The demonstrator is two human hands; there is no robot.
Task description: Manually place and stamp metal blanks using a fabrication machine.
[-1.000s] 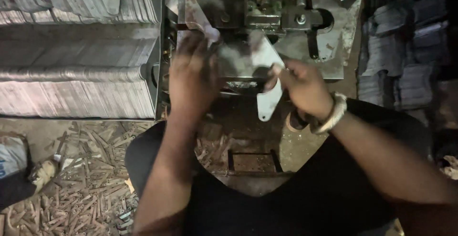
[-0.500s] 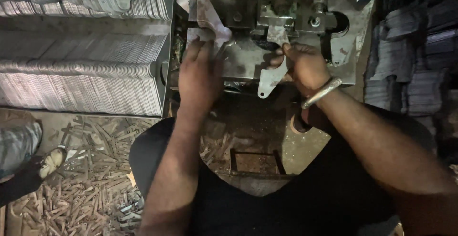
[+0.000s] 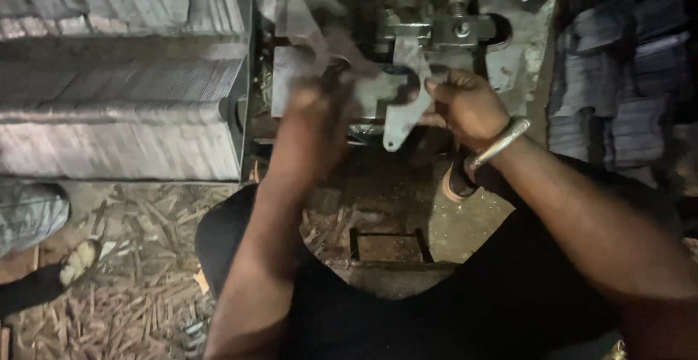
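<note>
My right hand (image 3: 465,102) grips a flat, pale metal piece (image 3: 401,116) with a rounded lower tip and a small hole, held at the front of a metal press machine (image 3: 436,22). A metal bangle (image 3: 498,142) sits on that wrist. My left hand (image 3: 313,113) is blurred and rests on a flat metal sheet (image 3: 291,76) at the machine's left side; whether it grips the sheet is unclear.
Stacks of thin metal sheets (image 3: 116,91) fill the left. Darker piled metal pieces (image 3: 618,91) lie at the right. Metal scrap strips (image 3: 116,294) litter the floor. A small square tray (image 3: 389,247) sits by my knees. Another person's foot in a sandal (image 3: 76,262) is at the far left.
My right hand has kept the pale metal piece at the machine front. My left hand shifted slightly on the sheet. The other person's foot moved in at the left.
</note>
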